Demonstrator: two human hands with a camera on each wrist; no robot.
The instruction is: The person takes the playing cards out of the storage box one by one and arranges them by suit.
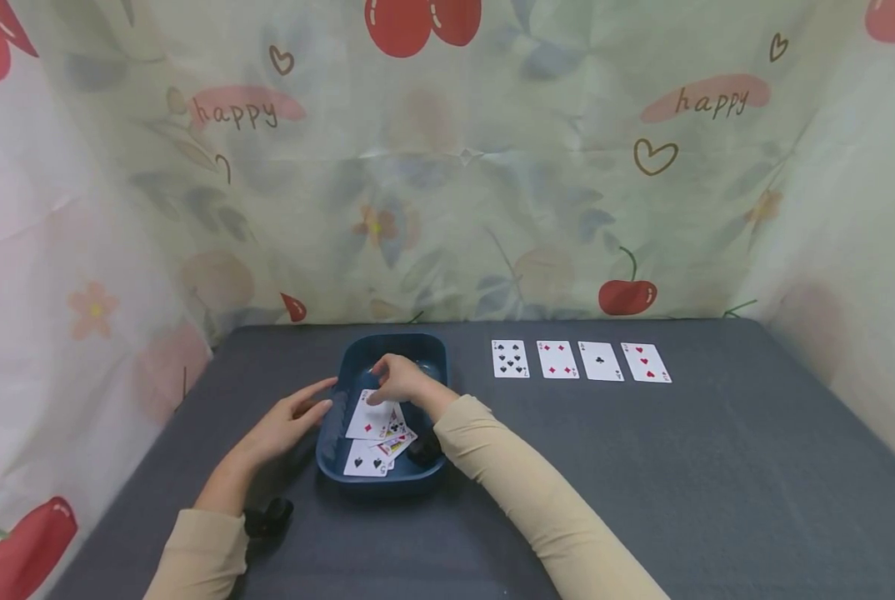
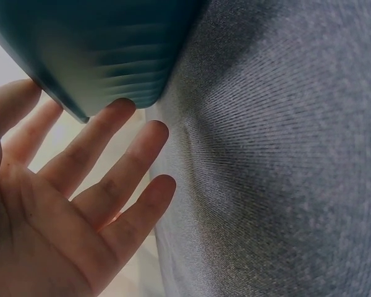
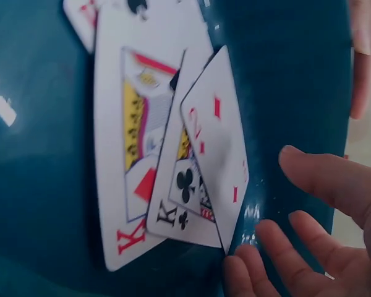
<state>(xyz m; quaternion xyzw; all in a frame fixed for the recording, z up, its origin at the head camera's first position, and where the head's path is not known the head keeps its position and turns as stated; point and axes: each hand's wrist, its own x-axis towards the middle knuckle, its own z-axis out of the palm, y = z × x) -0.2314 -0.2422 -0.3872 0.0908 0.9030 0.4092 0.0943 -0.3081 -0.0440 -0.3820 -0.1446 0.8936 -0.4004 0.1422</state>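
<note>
A dark blue tray (image 1: 331,454) holds several overlapping playing cards. My right hand (image 1: 406,382) is inside it, over the far end of a two of diamonds (image 1: 367,425). In the right wrist view the fingertips (image 3: 238,263) are right at that card's lower corner, and the thumb (image 3: 315,176) is apart from it. Under the two of diamonds lie a king of clubs (image 3: 167,219) and a king of diamonds (image 3: 114,185). A spade card (image 1: 363,460) is at the tray's near end. My left hand (image 1: 286,425) has its fingers spread, fingertips at the tray's left rim.
To the tray's right, a row of face-up cards lies along the back of the dark grey table (image 1: 642,483): a spade card (image 1: 511,359), a diamond card (image 1: 557,360), a club card (image 1: 601,362) and a heart card (image 1: 646,363). A printed curtain (image 1: 462,208) hangs behind.
</note>
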